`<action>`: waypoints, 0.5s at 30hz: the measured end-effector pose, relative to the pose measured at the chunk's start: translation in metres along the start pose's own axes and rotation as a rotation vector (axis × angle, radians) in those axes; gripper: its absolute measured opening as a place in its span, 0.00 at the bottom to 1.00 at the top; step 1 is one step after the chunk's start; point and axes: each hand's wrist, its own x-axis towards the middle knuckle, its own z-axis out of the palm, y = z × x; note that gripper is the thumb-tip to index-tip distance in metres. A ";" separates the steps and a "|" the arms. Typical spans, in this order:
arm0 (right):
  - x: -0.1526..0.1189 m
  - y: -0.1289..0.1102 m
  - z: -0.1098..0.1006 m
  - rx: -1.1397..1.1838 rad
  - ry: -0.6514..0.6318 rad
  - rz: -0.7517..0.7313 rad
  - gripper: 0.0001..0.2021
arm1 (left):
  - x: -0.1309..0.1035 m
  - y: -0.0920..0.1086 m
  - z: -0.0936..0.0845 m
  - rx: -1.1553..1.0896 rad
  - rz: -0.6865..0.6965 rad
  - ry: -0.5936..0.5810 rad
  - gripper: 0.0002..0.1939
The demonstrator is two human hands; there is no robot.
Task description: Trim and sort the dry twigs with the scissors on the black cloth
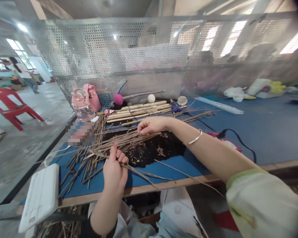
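Observation:
My left hand (116,167) is closed around a few thin dry twigs (144,173), which stick out past it toward the table's front edge. Its index finger points up along the pile. Farther back, my right hand (149,125), with a silver bangle on the wrist, has its fingers pinched together at the top of a heap of brown twigs (119,140). It appears to grip a twig there, though the fingertips partly hide it. The heap lies across a black cloth (161,148) scattered with bits of bark. One long twig (188,178) lies alone and overhangs the front edge.
Thicker pale sticks (139,111) lie behind the heap, near a pink ball (118,99) and a white ball (151,98). A pink bag (83,104) stands at the back left. A perforated metal screen (114,56) borders the blue table (270,125). A white device (41,193) juts out front left.

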 end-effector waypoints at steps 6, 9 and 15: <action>-0.025 0.003 0.019 0.041 0.032 -0.085 0.07 | 0.000 -0.001 0.006 0.072 0.112 -0.071 0.08; -0.037 0.013 0.012 0.000 0.220 -0.075 0.10 | 0.002 -0.006 0.008 0.106 0.097 -0.062 0.08; -0.055 0.009 0.002 -0.222 0.390 -0.121 0.17 | 0.005 -0.029 0.042 0.066 -0.016 -0.041 0.07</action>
